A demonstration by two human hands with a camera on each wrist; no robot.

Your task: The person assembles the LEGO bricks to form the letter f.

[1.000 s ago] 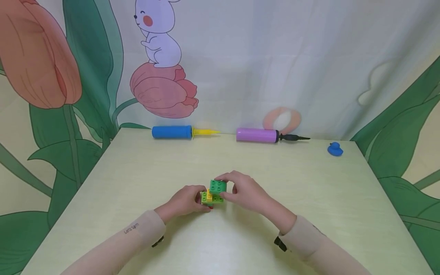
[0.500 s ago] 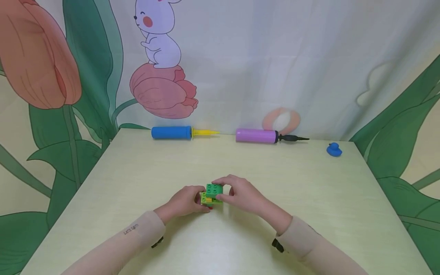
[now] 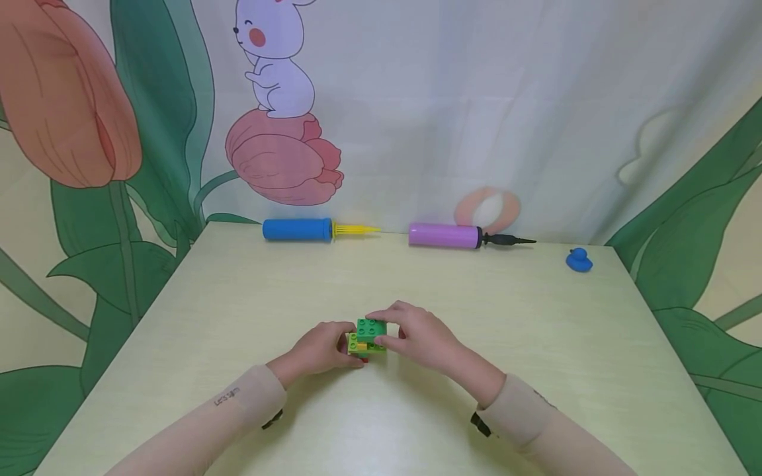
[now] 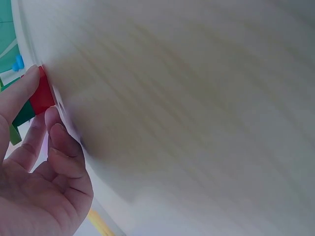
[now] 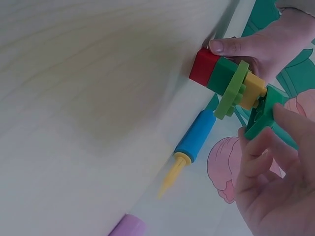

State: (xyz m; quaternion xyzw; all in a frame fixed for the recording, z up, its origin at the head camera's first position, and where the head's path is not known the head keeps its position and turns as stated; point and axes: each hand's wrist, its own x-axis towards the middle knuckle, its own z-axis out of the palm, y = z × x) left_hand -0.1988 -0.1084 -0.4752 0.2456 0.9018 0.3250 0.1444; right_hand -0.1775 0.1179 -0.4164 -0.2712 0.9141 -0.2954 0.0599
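Note:
A small stack of toy building bricks stands on the table: a red brick (image 5: 204,67) at the bottom, a dark green brick (image 5: 222,74), a light green plate (image 5: 232,91), then a yellow brick (image 5: 252,90). My left hand (image 3: 321,346) pinches the stack low down, its thumb at the red brick in the right wrist view. Between thumb and fingers, my right hand (image 3: 424,335) holds a green brick (image 3: 372,329) over the yellow one. Seen from the right wrist, this green brick sits at a slight tilt right at the yellow brick's studs.
Along the table's back edge lie a blue hand pump (image 3: 297,229) with a yellow nozzle and a purple hand pump (image 3: 444,235) with a black nozzle. A blue toy duck (image 3: 579,260) stands at the back right. Behind the table hangs a printed curtain (image 3: 387,119).
My right hand has brought the green brick left and slightly down, over the yellow brick, which it now largely covers. My left hand keeps its place on the stack.

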